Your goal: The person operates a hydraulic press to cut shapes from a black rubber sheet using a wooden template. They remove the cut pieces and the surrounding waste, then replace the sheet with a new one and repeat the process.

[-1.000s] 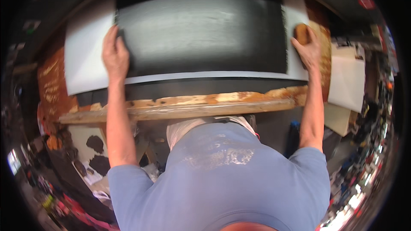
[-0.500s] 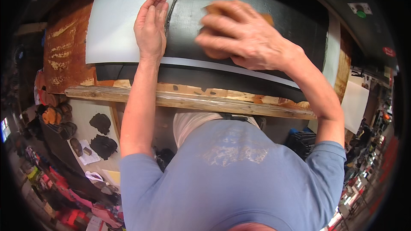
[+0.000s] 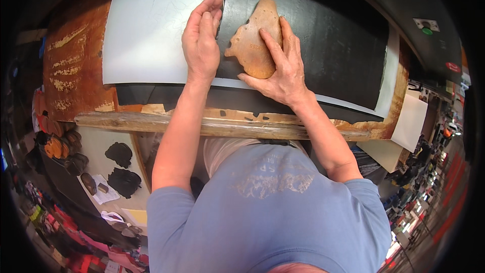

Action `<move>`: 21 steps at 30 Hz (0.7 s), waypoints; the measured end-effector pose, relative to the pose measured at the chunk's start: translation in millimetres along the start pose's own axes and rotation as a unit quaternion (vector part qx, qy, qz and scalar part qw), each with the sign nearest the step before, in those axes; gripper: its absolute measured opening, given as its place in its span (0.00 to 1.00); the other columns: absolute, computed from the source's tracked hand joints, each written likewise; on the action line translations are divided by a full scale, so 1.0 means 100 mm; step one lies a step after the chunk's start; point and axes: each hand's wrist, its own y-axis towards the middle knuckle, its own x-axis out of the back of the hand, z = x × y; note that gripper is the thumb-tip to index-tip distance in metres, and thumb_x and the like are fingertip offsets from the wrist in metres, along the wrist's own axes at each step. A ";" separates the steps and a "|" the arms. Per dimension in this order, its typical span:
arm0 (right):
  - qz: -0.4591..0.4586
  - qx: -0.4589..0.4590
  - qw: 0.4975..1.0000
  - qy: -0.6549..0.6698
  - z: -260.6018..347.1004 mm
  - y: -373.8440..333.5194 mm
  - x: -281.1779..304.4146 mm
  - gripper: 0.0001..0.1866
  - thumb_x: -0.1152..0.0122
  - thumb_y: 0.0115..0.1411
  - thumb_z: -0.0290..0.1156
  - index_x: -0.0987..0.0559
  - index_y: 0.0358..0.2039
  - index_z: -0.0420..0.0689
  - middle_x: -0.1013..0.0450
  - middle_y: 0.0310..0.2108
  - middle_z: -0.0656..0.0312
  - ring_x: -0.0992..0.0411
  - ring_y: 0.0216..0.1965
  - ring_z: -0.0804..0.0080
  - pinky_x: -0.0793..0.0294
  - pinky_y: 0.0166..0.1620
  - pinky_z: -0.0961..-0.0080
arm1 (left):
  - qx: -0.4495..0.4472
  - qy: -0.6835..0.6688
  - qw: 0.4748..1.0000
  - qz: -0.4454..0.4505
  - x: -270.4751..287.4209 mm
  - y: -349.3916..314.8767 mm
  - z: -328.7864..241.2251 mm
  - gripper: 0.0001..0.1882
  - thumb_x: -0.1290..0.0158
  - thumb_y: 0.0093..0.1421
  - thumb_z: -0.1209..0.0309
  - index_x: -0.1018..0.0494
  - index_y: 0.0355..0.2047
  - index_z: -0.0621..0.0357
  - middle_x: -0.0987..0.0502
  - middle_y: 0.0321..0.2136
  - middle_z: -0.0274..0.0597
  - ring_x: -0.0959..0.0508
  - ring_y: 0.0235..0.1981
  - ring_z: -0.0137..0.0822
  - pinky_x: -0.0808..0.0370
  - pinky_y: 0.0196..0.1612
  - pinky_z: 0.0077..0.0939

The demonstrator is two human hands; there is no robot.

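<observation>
1. The right fingers rest along the right side and face of a flat tan template with a narrow neck and wavy left edge.
2. A smooth black rectangular sheet lies beneath the template and spreads right of these fingers.
3. The left fingers, loosely extended, stand at the black sheet's left edge, just left of the template.
4. A smooth white sheet stretches left of the left fingers.
5. Farther left of them shows the worn reddish-brown wooden desk.

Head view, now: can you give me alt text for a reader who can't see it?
A person's right hand holds a flat tan piece with an irregular outline over a black sheet. The left hand, cupped, is beside that sheet's left edge, over a white sheet.
</observation>
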 end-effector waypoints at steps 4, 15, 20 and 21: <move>0.012 0.022 0.999 0.025 -0.11 0.11 0.02 0.54 0.10 0.33 0.40 0.24 0.64 0.45 0.43 0.71 0.29 0.35 0.66 0.30 0.27 0.64 0.43 | 0.002 0.001 1.000 0.015 -0.01 0.01 -0.01 0.24 0.60 0.80 0.69 0.36 0.67 0.76 0.29 0.64 0.59 0.29 0.68 0.45 0.33 0.75 0.40; 0.022 0.000 0.999 0.029 -0.07 0.19 0.01 0.62 0.09 0.32 0.49 0.29 0.68 0.41 0.43 0.72 0.33 0.34 0.65 0.32 0.27 0.66 0.46 | 0.023 -0.004 1.000 -0.004 -0.04 0.04 -0.02 0.23 0.59 0.80 0.69 0.37 0.68 0.75 0.30 0.65 0.58 0.31 0.70 0.46 0.35 0.76 0.41; 0.039 0.013 0.999 0.032 -0.08 0.16 0.10 0.66 0.12 0.39 0.54 0.37 0.73 0.39 0.44 0.73 0.33 0.37 0.68 0.29 0.31 0.69 0.45 | -0.054 0.093 0.993 -0.054 0.05 -0.15 -0.22 0.21 0.57 0.80 0.69 0.33 0.65 0.73 0.26 0.62 0.58 0.27 0.66 0.45 0.31 0.73 0.42; 0.034 0.020 0.997 0.070 -0.12 0.12 0.14 0.66 0.13 0.43 0.55 0.40 0.75 0.39 0.46 0.74 0.32 0.38 0.69 0.28 0.33 0.70 0.44 | -0.065 0.111 0.990 -0.063 0.10 -0.29 -0.30 0.20 0.58 0.80 0.68 0.32 0.63 0.73 0.25 0.60 0.57 0.26 0.65 0.45 0.29 0.71 0.43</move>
